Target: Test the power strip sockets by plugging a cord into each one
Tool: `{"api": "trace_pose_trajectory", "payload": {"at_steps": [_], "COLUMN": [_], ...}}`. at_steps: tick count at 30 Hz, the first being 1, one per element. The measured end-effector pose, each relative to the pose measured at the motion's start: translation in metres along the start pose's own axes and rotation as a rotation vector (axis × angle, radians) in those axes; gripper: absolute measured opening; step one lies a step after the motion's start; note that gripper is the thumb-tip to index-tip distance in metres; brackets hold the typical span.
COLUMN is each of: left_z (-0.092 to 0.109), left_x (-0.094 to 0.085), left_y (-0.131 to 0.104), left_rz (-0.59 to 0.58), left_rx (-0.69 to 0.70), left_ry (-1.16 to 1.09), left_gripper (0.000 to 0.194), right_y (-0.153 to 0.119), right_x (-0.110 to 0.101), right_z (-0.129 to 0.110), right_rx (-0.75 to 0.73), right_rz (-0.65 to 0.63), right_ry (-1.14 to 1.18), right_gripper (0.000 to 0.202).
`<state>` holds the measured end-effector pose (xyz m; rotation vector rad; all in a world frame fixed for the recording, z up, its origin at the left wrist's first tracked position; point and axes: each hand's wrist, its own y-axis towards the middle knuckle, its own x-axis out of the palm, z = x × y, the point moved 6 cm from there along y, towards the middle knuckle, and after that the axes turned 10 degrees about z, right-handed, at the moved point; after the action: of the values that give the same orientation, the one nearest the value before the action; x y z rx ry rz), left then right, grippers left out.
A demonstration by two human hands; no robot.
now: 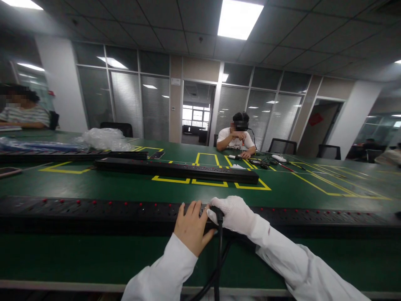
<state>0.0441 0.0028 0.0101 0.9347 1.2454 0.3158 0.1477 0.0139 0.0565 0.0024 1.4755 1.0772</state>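
Observation:
A long black power strip (pixel 94 213) with a row of small red lights or buttons runs across the table in front of me. My left hand (pixel 191 228) is bare and braces the strip near its middle, fingers over the top and thumb at the front side. In a white dotted glove, my right hand (pixel 233 213) is closed around a black plug (pixel 218 214) right beside it, over the strip's sockets. A black cable (pixel 218 259) hangs from the plug and drops past the table's front edge. The plug's tip is hidden, so I cannot tell whether it sits in a socket.
Another black power strip (pixel 175 169) lies farther back on the green table (pixel 119 186), among yellow tape outlines. Clear plastic wrap (pixel 105 139) and a phone (pixel 9 171) are at the left. Across the table sits a person (pixel 236 140) beside cables and small devices (pixel 266 161).

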Motion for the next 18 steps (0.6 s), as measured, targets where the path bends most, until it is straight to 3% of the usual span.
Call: {"api": "trace_pose_trajectory", "payload": {"at_steps": [18], "left_z": [-0.0031], "left_x": [0.0039], "left_y": [-0.0021], "left_rz": [0.007], "left_rx": [0.035], "left_ry": [0.007], "left_gripper": [0.051], "right_y": [-0.0021], "right_x": [-0.0051], "right_z": [-0.0044], "right_rx": [0.07], "right_rz": [0.053], "right_ry": [-0.023], "right_gripper": [0.028]}}
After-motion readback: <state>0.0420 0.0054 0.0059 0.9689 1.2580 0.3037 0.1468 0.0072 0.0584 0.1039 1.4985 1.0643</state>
